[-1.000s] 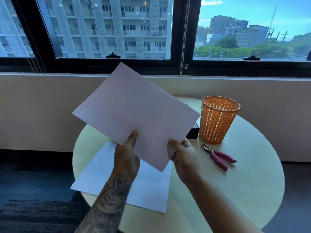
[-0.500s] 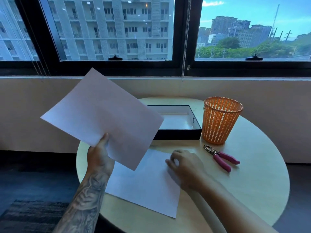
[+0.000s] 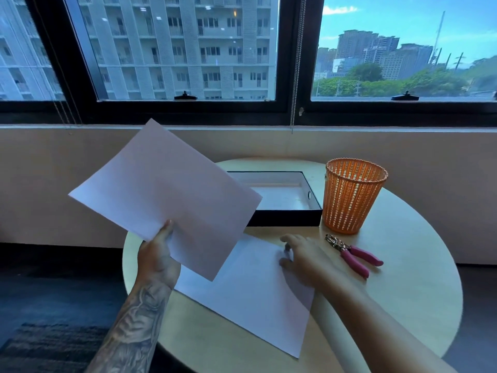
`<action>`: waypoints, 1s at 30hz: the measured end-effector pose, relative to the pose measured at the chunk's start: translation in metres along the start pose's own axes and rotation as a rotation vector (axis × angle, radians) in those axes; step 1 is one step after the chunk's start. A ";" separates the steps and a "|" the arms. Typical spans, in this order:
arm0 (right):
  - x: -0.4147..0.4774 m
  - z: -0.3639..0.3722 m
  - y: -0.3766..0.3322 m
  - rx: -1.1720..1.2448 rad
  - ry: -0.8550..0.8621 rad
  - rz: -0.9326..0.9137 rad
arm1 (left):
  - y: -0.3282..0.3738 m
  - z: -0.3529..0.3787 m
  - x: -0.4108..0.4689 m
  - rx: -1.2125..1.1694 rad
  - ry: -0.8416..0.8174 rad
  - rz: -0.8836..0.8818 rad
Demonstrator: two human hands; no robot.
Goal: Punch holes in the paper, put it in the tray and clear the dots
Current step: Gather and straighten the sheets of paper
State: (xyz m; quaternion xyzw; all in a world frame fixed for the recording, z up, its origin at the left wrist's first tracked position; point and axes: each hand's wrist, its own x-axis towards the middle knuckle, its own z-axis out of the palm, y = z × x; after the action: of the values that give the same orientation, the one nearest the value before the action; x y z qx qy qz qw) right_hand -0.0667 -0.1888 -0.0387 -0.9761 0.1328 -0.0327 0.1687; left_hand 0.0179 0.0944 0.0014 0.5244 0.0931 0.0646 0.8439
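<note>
My left hand (image 3: 158,255) pinches the lower edge of a white sheet of paper (image 3: 166,195) and holds it tilted in the air over the table's left side. A second white sheet (image 3: 252,297) lies flat on the round table. My right hand (image 3: 304,258) rests on that flat sheet near its far right corner, fingers spread and bent, holding nothing. A pink-handled hole punch (image 3: 353,255) lies just right of my right hand. The black tray (image 3: 285,218) with a pale inside stands at the back, partly hidden by the held sheet.
An orange mesh basket (image 3: 352,197) stands upright right of the tray, just behind the punch. The round pale table (image 3: 408,292) ends close on every side, with dark floor below. A low wall and windows run behind it.
My right hand let go of the raised sheet and came down onto the flat sheet. My left hand carried the raised sheet to the left, uncovering the tray.
</note>
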 end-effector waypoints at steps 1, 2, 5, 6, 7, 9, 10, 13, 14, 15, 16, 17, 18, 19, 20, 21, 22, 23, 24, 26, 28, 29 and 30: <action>0.000 -0.003 0.004 0.047 -0.021 0.043 | 0.000 -0.002 0.000 -0.021 0.005 0.006; 0.000 -0.007 0.008 0.107 -0.046 0.095 | -0.002 -0.006 0.005 -0.014 0.009 0.016; 0.000 -0.016 0.020 0.242 -0.115 0.203 | -0.007 -0.010 0.014 -0.022 0.026 0.006; -0.001 -0.019 0.024 0.257 -0.136 0.222 | -0.008 -0.010 0.014 -0.033 0.024 -0.002; -0.002 -0.022 0.027 0.255 -0.152 0.234 | -0.008 -0.010 0.015 -0.023 0.041 -0.013; -0.007 -0.029 0.032 0.234 -0.188 0.249 | -0.008 -0.011 0.014 -0.010 0.053 -0.035; -0.010 -0.033 0.033 0.221 -0.210 0.243 | -0.011 -0.013 0.015 -0.001 0.041 -0.036; -0.017 -0.041 0.040 0.238 -0.231 0.201 | -0.013 -0.018 0.015 0.036 0.060 -0.043; -0.019 -0.043 0.043 0.280 -0.210 0.203 | -0.013 -0.020 0.016 0.039 0.081 -0.052; -0.020 -0.047 0.046 0.346 -0.185 0.217 | -0.015 -0.023 0.020 0.045 0.098 -0.054; -0.022 -0.051 0.049 0.429 -0.163 0.237 | -0.018 -0.027 0.024 0.046 0.134 -0.055; -0.024 -0.056 0.052 0.521 -0.142 0.249 | -0.020 -0.029 0.027 0.035 0.156 -0.052; -0.026 -0.062 0.054 0.604 -0.125 0.256 | -0.021 -0.030 0.029 0.032 0.170 -0.058; -0.029 -0.067 0.056 0.683 -0.115 0.266 | -0.020 -0.029 0.029 0.046 0.174 -0.058; -0.031 -0.072 0.057 0.764 -0.114 0.278 | -0.019 -0.028 0.027 0.052 0.177 -0.058; -0.035 -0.077 0.058 0.852 -0.113 0.287 | -0.017 -0.023 0.022 0.052 0.171 -0.059; -0.036 -0.080 0.057 0.931 -0.113 0.282 | -0.015 -0.020 0.017 0.051 0.145 -0.069; -0.038 -0.081 0.056 1.009 -0.103 0.275 | -0.016 -0.017 0.014 0.074 0.106 -0.076; -0.038 -0.081 0.054 1.077 -0.086 0.265 | -0.016 -0.013 0.010 0.110 0.040 -0.089; -0.036 -0.080 0.046 1.191 -0.039 0.257 | -0.014 -0.006 0.004 0.183 -0.113 -0.133; -0.033 -0.077 0.038 1.285 0.006 0.251 | -0.016 0.002 -0.003 0.176 -0.287 -0.210; -0.030 -0.074 0.034 1.330 0.027 0.251 | -0.016 0.008 -0.008 0.160 -0.356 -0.241; -0.029 -0.071 0.031 1.368 0.045 0.254 | -0.016 0.013 -0.013 0.142 -0.425 -0.259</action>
State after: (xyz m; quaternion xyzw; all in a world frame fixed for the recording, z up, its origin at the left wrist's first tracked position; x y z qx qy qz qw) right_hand -0.1095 -0.2317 0.0167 -0.6266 0.1990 -0.1094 0.7455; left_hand 0.0080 0.0737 -0.0061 0.5681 -0.0158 -0.1623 0.8067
